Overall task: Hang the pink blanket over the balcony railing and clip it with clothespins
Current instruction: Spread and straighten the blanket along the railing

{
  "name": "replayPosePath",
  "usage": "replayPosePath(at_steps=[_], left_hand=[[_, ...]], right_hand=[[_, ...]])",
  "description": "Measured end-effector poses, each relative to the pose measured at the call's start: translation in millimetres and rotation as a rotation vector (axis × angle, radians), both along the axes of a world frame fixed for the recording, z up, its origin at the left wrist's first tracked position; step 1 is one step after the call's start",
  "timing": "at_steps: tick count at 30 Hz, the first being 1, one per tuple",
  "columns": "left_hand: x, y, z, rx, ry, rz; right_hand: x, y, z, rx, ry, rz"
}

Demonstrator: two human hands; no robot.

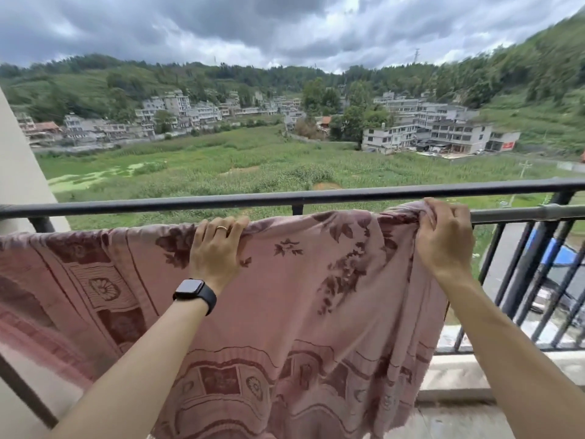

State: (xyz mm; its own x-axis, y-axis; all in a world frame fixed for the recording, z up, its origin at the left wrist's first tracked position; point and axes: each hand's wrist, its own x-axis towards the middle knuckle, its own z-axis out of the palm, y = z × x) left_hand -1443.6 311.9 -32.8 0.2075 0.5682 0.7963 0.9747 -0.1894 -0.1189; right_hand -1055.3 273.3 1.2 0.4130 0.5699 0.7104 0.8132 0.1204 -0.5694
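The pink blanket [316, 296], patterned with dark red flowers and borders, hangs draped over the lower bar of the black balcony railing [522, 214]. My left hand [217, 248], with a ring and a black watch on the wrist, grips the blanket's top fold near the middle. My right hand [444, 239] pinches the bunched top right corner of the blanket against the bar. The upper rail [285, 198] runs bare above the blanket. No clothespins show in this view.
Black vertical bars [538, 280] stand uncovered to the right of the blanket. A beige wall [19, 172] closes the left side. The concrete balcony ledge [459, 375] lies below right. Fields, houses and hills lie far beyond.
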Motion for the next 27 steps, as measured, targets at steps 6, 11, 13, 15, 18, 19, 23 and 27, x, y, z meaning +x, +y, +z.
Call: replayPosePath(at_steps=[6,11,13,15,18,19,23,27], left_hand=[[-41.9,6.1,11.3,0.185,-0.13,-0.069],[-43.6,13.7,21.9,0.01,-0.124,-0.007],[-39.5,10.8,17.9,-0.06,-0.113,-0.033],[-44.6,2.5,8.5,-0.087,-0.119,-0.066],[-76.9,-17.1,-9.8,-0.123,-0.17,-0.059],[-92.6,-23.8,-14.5,-0.132,-0.216,-0.022],[-157.2,-39.5,-32.1,-0.256,-0.601,0.226],[-208.4,-32.3,-45.0,-0.456,-0.916,0.358]], right_hand=[[37.1,5.7,-9.7,-0.212,0.122,-0.192],[-41.7,21.2,5.6,-0.063,-0.14,-0.153],[-83.0,27.2,13.4,-0.016,-0.213,-0.02],[-126.5,30.3,13.2,0.005,-0.27,0.117],[-196.0,32.3,-3.3,-0.02,-0.329,0.279],[-217.7,32.3,-11.4,-0.031,-0.339,0.317],[-287.1,27.1,-48.3,-0.061,-0.269,0.342],[-339.4,18.2,-76.5,-0.226,-0.082,0.448]])
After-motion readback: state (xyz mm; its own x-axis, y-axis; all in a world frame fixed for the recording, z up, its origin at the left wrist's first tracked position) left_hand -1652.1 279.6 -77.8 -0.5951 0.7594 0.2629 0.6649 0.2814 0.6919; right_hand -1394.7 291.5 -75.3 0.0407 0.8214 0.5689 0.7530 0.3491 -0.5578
